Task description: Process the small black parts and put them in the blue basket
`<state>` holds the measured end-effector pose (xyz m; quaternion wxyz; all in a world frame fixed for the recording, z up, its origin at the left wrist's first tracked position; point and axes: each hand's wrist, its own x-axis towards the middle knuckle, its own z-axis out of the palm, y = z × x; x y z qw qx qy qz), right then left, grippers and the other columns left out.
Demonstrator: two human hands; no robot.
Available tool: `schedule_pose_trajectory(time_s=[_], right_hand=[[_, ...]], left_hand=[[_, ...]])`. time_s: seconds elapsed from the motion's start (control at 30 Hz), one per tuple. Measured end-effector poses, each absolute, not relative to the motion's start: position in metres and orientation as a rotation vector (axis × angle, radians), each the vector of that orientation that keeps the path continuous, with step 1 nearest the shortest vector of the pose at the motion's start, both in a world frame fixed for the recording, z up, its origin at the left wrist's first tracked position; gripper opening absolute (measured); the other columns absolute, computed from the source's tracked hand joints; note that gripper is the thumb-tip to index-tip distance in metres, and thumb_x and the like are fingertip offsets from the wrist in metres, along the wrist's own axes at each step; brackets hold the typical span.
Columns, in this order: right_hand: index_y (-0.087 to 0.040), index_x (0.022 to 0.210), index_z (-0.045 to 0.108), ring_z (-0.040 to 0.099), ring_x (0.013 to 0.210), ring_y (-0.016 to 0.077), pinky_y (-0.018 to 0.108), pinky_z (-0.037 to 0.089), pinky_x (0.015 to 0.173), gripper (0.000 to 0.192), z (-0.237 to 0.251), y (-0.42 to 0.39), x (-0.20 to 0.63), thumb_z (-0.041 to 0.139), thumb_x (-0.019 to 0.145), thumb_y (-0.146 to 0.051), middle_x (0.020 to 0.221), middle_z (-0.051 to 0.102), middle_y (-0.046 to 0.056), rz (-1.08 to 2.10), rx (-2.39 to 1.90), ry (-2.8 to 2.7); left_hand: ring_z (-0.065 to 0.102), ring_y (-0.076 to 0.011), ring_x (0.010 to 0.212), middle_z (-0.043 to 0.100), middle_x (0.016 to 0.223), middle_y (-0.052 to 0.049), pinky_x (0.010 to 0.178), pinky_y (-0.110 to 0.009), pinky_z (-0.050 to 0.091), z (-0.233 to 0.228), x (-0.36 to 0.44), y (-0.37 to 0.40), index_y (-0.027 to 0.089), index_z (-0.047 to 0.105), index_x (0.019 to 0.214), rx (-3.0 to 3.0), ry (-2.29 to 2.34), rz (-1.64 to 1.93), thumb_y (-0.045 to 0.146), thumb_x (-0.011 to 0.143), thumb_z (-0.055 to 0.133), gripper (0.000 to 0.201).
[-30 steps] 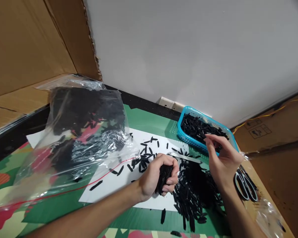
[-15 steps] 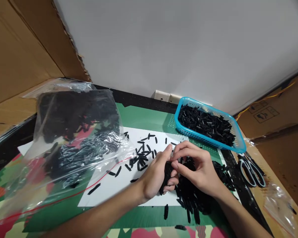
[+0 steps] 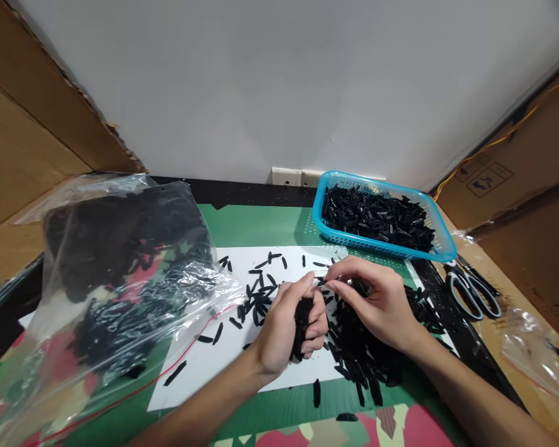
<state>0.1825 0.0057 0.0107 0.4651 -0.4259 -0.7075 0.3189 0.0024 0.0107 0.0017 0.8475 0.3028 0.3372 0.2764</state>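
My left hand (image 3: 284, 326) is closed around a handful of short black strips (image 3: 300, 326), fingers curled over them and thumb lying along the top. Close to its right, my right hand (image 3: 377, 301) pinches thumb and forefinger on what looks like one small black strip (image 3: 321, 282), just off the left fingertips. Under the right hand lies a dense pile of black strips (image 3: 358, 354), partly covered by hand and wrist. More loose strips (image 3: 261, 295) are scattered over a white sheet (image 3: 200, 379) left of the left hand.
A blue plastic basket (image 3: 391, 249) full of black strips stands at the back right. Scissors (image 3: 472, 295) and a small plastic bag (image 3: 533, 347) lie to the right. At left sits a large clear zip bag (image 3: 130, 248) of black pieces. Cardboard flanks both sides; a wall rises behind.
My right hand has drawn away from the left, opening a gap between them, with a small dark piece at its fingertips. The view has shifted slightly.
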Motion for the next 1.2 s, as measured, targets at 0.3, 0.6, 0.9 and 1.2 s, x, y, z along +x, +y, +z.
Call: schedule_pose_trajectory(time_s=[0.3,0.6,0.9,1.2], right_hand=[[-0.02,0.098,0.075,0.072,0.082,0.0154,0.028,0.061,0.076,0.01,0.0029,0.0112,0.186,0.081,0.091,-0.023,0.093,0.077,0.003,1.012,-0.992,-1.564],[-0.019,0.099,0.078,0.072,0.08,0.0164,0.029,0.06,0.074,0.008,0.0062,0.012,0.1891,0.076,0.092,-0.022,0.092,0.079,0.004,1.058,-1.071,-1.594],[-0.018,0.089,0.079,0.074,0.077,0.0175,0.03,0.06,0.07,0.018,0.0098,0.0143,0.1906,0.077,0.093,-0.035,0.085,0.08,0.004,1.138,-1.072,-1.564],[-0.018,0.088,0.079,0.072,0.071,0.0155,0.028,0.061,0.066,0.018,0.0098,0.0139,0.1895,0.081,0.089,-0.036,0.083,0.079,0.004,1.213,-1.035,-1.495]], left_hand=[[0.033,-0.0083,0.036,0.037,0.046,0.006,0.035,-0.018,0.024,0.0079,0.0012,0.0148,0.02,0.044,0.058,0.548,0.776,0.612,0.041,0.089,0.058,0.04],[0.03,-0.0085,0.038,0.036,0.048,0.005,0.036,-0.02,0.023,0.0055,-0.0003,0.016,0.02,0.043,0.058,0.549,0.744,0.637,0.039,0.088,0.057,0.038],[0.03,-0.0085,0.037,0.038,0.048,0.006,0.036,-0.019,0.022,0.0053,-0.0006,0.0157,0.02,0.045,0.061,0.563,0.708,0.657,0.037,0.088,0.058,0.035],[0.03,-0.0087,0.037,0.037,0.048,0.006,0.036,-0.019,0.022,0.0058,-0.0008,0.0163,0.02,0.044,0.06,0.519,0.716,0.674,0.038,0.086,0.057,0.034]])
